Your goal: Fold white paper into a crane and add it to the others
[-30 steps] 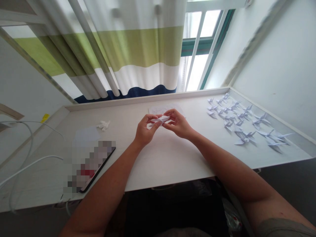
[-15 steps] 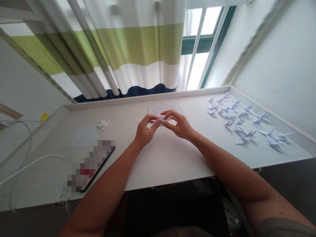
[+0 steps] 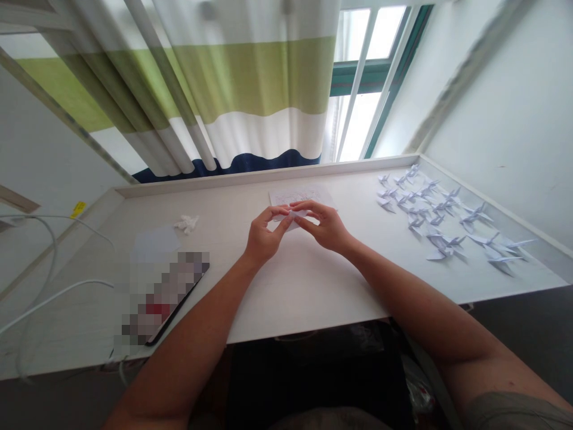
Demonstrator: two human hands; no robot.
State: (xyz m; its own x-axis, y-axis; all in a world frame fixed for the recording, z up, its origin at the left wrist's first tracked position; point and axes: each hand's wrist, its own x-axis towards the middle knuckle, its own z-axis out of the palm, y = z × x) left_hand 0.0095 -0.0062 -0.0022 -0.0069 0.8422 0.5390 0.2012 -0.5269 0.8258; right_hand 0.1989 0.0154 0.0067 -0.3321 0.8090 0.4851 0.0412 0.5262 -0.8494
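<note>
Between the fingertips of both hands is a small piece of folded white paper (image 3: 296, 220), raised over the middle of the table (image 3: 295, 286). My left hand (image 3: 265, 232) pinches its left side with thumb and fingers. From the right, my right hand (image 3: 327, 227) pinches it too, and the two hands' fingertips meet. The fingers hide much of the paper, so its exact shape is unclear. Just behind the hands lies a flat sheet of paper with faint markings (image 3: 304, 196).
Several folded white paper cranes (image 3: 445, 242) stand in a group at the right. To the left are a crumpled white tissue (image 3: 187, 224), a pale paper sheet (image 3: 154, 243), a blurred device with a black edge (image 3: 179, 307) and white cables (image 3: 58, 307). A raised rim (image 3: 268, 176) borders the back.
The paper has shifted in my fingers and now shows a flatter, pointed face. My right fingers have moved slightly over its top. The hands stay in nearly the same place.
</note>
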